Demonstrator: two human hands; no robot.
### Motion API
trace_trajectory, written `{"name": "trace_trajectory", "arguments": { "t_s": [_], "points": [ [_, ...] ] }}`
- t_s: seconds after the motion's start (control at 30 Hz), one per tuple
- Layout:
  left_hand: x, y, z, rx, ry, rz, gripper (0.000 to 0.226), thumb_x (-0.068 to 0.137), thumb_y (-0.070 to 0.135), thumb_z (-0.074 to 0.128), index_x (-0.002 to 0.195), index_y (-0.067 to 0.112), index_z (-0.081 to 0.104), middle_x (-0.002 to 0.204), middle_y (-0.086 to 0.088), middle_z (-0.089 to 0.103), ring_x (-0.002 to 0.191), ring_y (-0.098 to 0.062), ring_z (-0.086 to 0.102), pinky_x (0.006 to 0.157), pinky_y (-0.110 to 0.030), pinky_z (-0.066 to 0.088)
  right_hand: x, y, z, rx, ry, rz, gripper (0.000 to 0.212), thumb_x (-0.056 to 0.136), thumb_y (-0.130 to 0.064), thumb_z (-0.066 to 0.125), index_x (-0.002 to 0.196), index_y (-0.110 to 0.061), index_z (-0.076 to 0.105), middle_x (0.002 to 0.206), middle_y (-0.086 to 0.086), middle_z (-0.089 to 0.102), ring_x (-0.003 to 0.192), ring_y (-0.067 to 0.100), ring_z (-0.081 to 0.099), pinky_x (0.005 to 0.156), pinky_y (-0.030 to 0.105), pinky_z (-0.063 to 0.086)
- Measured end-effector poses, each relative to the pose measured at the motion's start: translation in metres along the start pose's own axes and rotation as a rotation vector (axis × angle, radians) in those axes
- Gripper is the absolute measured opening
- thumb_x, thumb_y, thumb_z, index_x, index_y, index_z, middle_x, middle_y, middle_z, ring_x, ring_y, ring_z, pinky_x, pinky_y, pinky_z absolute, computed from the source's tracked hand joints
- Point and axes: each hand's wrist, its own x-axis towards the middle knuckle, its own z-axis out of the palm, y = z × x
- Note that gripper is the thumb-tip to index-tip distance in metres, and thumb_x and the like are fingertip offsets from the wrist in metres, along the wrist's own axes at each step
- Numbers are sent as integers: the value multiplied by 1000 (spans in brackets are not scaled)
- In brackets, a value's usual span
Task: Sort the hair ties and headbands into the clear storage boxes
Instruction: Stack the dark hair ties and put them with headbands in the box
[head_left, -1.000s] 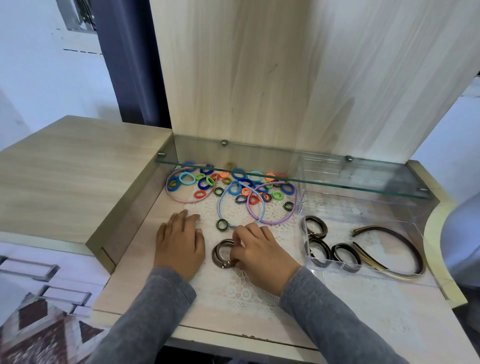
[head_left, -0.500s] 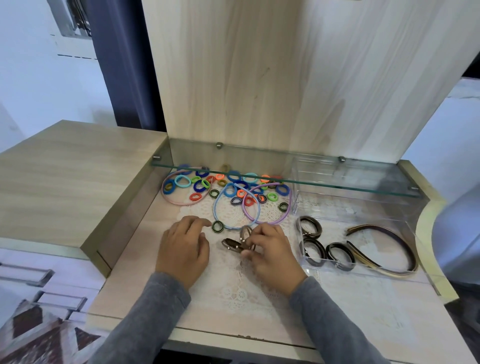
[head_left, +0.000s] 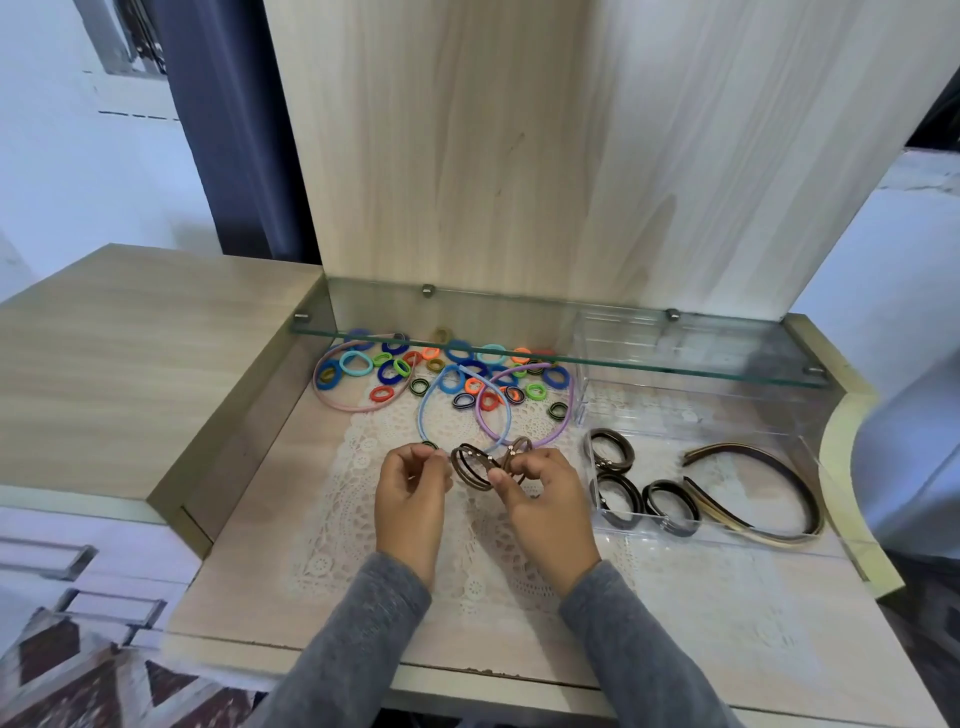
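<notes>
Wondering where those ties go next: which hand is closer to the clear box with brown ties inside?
Right. The right hand sits just left of the clear box, apart from its wall; the left hand is farther left, across the brown hair ties both hands pinch.

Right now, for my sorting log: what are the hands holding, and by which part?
A bunch of brown hair ties. The left hand pinches its left rim; the right hand pinches its right side.

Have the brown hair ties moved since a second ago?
Yes: the brown coiled hair ties rose off the white lace doily toward the thin blue headband.
</notes>
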Motion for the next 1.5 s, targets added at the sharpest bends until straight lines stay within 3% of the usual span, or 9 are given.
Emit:
{"name": "trace_trajectory", "arguments": {
  "t_s": [0.23, 0.43, 0.6, 0.73, 1.0, 1.17, 1.4, 1.5],
  "points": [
    [-11, 10, 11, -339, -146, -242, 20, 96, 16, 53, 92, 1, 66, 83, -9, 73, 78, -14, 71, 68, -20, 57, -7, -3, 6, 110, 39, -35, 23, 80, -13, 73, 71, -29, 59, 89, -6, 56, 97, 20, 53, 85, 32, 43],
    [-14, 15, 12, -333, -321, -247, 33, 100, 22, 45, 102, -1, 67, 99, -12, 73, 89, -14, 70, 78, -21, 56, -12, 0, 5, 147, 2, -39, 12, 80, -14, 73, 75, -21, 64, 87, -8, 55, 94, 21, 53, 81, 32, 43],
    [-11, 16, 8, -345, -386, -249, 30, 99, 18, 45, 106, -2, 66, 105, -13, 72, 93, -15, 70, 77, -21, 57, -11, -2, -5, 210, -48, -15, 7, 81, -14, 73, 79, -10, 68, 87, -2, 58, 85, 9, 55, 74, 17, 38],
    [-11, 17, 6, -289, -436, -227, 29, 99, 17, 45, 106, -1, 67, 107, -12, 72, 99, -16, 69, 83, -23, 55, -9, -1, -8, 240, -67, 10, 9, 82, -17, 73, 80, -9, 69, 88, 0, 60, 86, 12, 58, 75, 19, 41],
    [-6, 18, 2, -274, -424, -218, 26, 97, 11, 47, 110, -1, 66, 110, -11, 71, 102, -16, 67, 84, -22, 55, -7, -1, -5, 248, -118, 8, 8, 81, -19, 74, 76, -13, 69, 86, -3, 61, 83, 11, 57, 73, 22, 40],
    [-4, 20, 1, -264, -444, -218, 25, 97, 12, 48, 106, 1, 68, 109, -10, 71, 99, -14, 68, 76, -19, 56, -7, -4, -9, 282, -161, -36, 16, 80, -14, 74, 68, -19, 65, 77, -7, 60, 73, 1, 55, 67, 17, 38],
    [-3, 20, -1, -246, -467, -229, 28, 94, 15, 51, 110, -2, 66, 112, -13, 70, 105, -19, 66, 82, -21, 56, -5, -6, -14, 282, -216, -67, 15, 83, -17, 72, 72, -8, 66, 65, -12, 56, 66, 3, 50, 63, 17, 37],
    [-3, 21, -2, -244, -487, -223, 28, 90, 16, 54, 108, 0, 68, 108, -13, 71, 99, -18, 68, 79, -20, 56, -2, -8, -16, 246, -246, -81, 15, 83, -17, 71, 74, -6, 66, 65, -13, 56, 66, 1, 48, 64, 15, 36]
  ]
}}
